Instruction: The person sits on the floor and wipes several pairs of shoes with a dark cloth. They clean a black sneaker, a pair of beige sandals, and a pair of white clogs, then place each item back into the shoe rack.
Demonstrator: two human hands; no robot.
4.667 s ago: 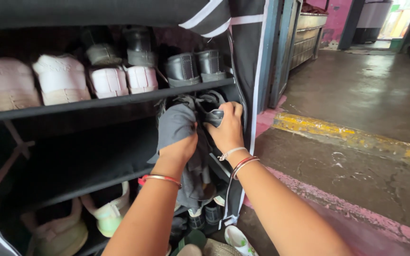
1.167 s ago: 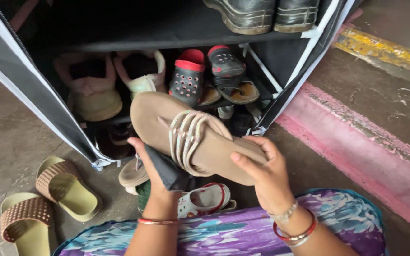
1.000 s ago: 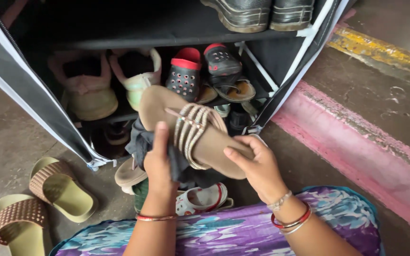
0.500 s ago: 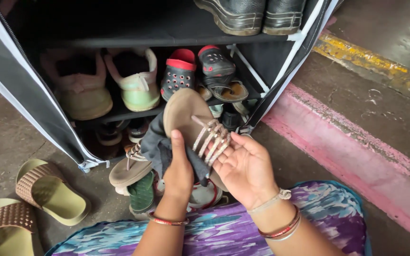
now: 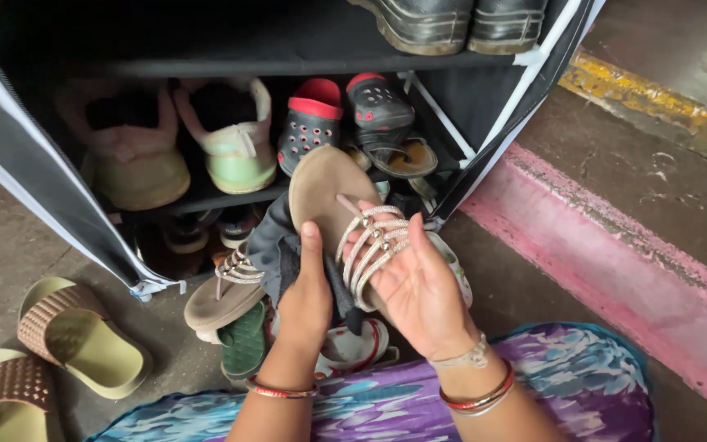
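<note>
The right hand (image 5: 419, 290) had its fingers (image 5: 386, 262) spread open and cupped under the tan strappy sandal (image 5: 333, 196), palm up, with the sandal's beaded straps lying right across them. So it was more propping the sandal up than clamping on it. The left hand (image 5: 306, 295) was clenched around a dark grey cloth (image 5: 276, 250), thumb sticking up, with the cloth pressed against the sandal's left edge. The sandal itself sat tilted in mid-air, toe end pointing up toward the shoe rack (image 5: 42, 188), just in front of its lower shelf.

Both wrists had bangles on them, and below the arms was a purple patterned garment (image 5: 419, 401).

Right under the hands on the floor was the matching tan sandal (image 5: 222, 290), a green slipper (image 5: 243, 348) beside it, and a white and red clog (image 5: 353, 348) mostly hidden by the left hand. Off to the left, well apart, were two olive slides with brown woven straps (image 5: 75, 336).

Inside the rack, the lower shelf held a pair of pale green and pink shoes (image 5: 235, 139), then black clogs with red trim (image 5: 312, 123), and a brown flip-flop (image 5: 407, 160). The shelf above had black boots (image 5: 443, 24) at the right end. A pink painted kerb (image 5: 615, 262) ran along the concrete floor on the right.
</note>
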